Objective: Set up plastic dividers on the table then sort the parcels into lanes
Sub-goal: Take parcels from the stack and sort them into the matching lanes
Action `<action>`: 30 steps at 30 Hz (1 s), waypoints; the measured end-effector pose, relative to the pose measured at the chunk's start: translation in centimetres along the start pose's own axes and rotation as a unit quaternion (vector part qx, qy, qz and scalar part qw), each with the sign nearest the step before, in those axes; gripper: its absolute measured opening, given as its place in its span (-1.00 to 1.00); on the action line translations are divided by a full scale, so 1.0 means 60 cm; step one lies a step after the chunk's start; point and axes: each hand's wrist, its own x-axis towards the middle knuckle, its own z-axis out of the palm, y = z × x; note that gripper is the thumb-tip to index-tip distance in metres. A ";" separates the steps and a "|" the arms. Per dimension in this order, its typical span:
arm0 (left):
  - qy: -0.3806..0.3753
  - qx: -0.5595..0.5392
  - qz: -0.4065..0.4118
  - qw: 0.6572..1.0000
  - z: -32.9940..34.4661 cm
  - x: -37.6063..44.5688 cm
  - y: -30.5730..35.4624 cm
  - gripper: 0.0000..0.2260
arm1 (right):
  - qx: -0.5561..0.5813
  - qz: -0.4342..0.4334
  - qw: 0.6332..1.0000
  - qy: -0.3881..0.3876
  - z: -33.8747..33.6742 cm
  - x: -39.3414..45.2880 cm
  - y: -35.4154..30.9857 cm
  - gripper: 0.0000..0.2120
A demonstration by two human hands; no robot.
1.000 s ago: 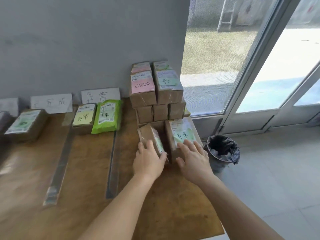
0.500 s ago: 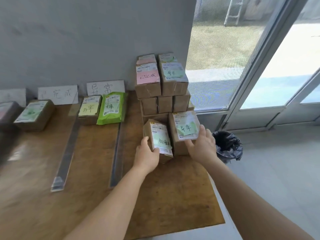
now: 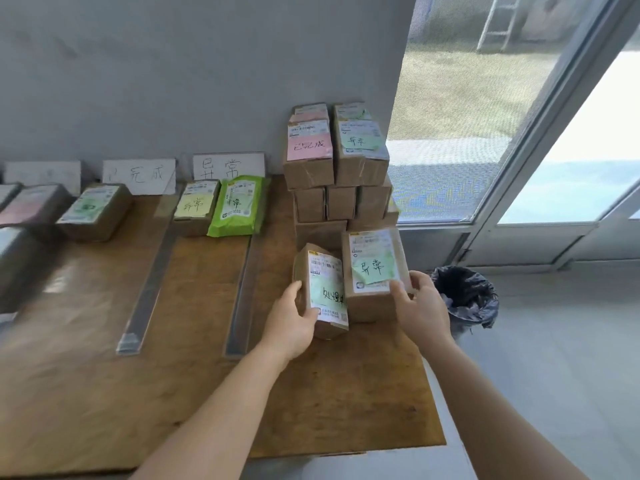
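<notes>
My left hand grips a small brown parcel with a white and pale-green label, tilted up off the table. My right hand holds a larger brown parcel with a green note, its label facing me. Both sit just in front of a stack of brown parcels at the table's back right. Two clear plastic dividers lie lengthwise on the wooden table, forming lanes. In the lane between them lie a brown parcel with a yellow note and a green bag parcel.
White handwritten signs lean on the grey wall behind the lanes. More parcels lie in the left lanes. A bin with a black bag stands on the floor right of the table, below a glass door.
Both hands have lifted and tilted their parcels so the labels face up toward me. The camera has tipped up a little.
</notes>
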 end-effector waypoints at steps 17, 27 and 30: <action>-0.016 0.054 0.028 0.998 -0.027 -0.043 0.014 -0.46 | 0.092 0.097 0.991 -0.002 0.004 -0.064 -0.029 -0.60; 0.043 -0.040 0.142 0.988 -0.102 -0.091 0.027 -0.46 | 0.221 -0.022 0.973 0.055 -0.048 -0.144 -0.085 -0.62; 0.060 -0.075 0.170 0.981 -0.154 -0.114 0.028 -0.46 | 0.260 -0.053 0.963 0.051 -0.055 -0.172 -0.134 -0.61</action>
